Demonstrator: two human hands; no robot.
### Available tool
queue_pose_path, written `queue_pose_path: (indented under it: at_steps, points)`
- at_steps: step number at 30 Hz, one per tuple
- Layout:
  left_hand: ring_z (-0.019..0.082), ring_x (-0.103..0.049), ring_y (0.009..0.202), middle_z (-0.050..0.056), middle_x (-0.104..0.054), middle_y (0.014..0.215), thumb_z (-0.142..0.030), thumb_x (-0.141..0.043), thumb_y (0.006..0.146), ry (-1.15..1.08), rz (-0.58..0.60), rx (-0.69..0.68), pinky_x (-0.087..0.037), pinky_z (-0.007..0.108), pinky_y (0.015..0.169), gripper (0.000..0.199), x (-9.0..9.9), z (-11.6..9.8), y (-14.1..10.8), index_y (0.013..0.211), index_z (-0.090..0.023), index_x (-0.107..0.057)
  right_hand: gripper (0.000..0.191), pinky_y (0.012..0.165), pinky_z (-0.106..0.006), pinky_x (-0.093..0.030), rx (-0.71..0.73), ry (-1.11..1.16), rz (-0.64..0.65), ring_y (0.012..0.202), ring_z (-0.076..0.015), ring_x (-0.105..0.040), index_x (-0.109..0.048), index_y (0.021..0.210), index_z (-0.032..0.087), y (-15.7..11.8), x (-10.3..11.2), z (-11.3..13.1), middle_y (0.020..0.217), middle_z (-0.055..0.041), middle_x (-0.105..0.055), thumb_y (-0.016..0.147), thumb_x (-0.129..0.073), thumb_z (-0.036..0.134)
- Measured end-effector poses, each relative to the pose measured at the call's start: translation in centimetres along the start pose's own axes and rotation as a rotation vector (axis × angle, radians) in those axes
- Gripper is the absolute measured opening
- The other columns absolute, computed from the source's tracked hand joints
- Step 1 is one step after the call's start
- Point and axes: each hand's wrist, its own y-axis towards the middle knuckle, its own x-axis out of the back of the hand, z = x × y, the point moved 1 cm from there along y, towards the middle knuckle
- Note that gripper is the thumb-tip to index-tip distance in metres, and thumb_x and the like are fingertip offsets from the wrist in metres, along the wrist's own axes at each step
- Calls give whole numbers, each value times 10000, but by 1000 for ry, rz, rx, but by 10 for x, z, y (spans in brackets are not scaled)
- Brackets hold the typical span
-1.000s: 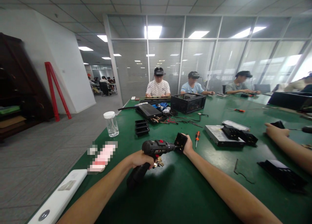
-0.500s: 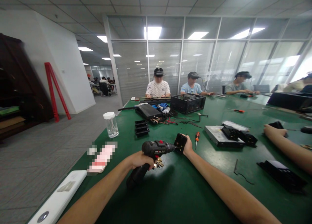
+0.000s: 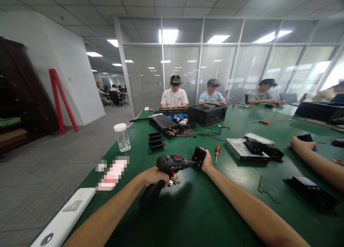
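My left hand [image 3: 157,177] is wrapped round the grip of a black cordless drill [image 3: 174,163], its chuck pointing right. In my right hand [image 3: 206,160] is a small black box-like part [image 3: 198,156], tilted up toward the drill. The drill's tip meets or nearly meets the part's near face; the exact contact is too small to make out. Beneath the drill lie several small brass-coloured pieces [image 3: 176,179] on the green table [image 3: 172,223]. An orange-handled screwdriver [image 3: 217,152] rests just right of my right hand.
Black trays [image 3: 156,142] and a lidded clear jar [image 3: 123,139] stand to the left. Farther back are a black computer case [image 3: 206,114] and loose cables. A silver drive [image 3: 242,154] carries black parts. At right, another person's hand [image 3: 302,144] holds a dark part.
My hands, the drill and the black part hold almost the same position. Across the table, the person in light blue has drawn an outstretched arm back in.
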Motion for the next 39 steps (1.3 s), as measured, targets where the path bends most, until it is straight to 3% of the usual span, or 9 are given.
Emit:
queue_pose_path:
  at_steps: [10, 39]
  points:
    - [93, -426, 482, -22, -512, 520, -76, -535, 492, -1, 10, 0, -321, 223, 471, 102, -1, -3, -1, 579, -116, -569, 233, 474, -294, -466, -85, 36, 13, 494, -168, -566, -594, 783, 207, 0, 0, 0, 547, 21, -581, 711, -466, 388]
    - [99, -446, 488, -14, -530, 529, -89, -545, 499, -36, 24, -13, -341, 226, 481, 126, 0, -1, -1, 615, -108, -588, 224, 422, -265, -418, -82, 52, -15, 437, -144, -518, -611, 755, 200, -2, -3, 2, 517, 31, -571, 706, -495, 385]
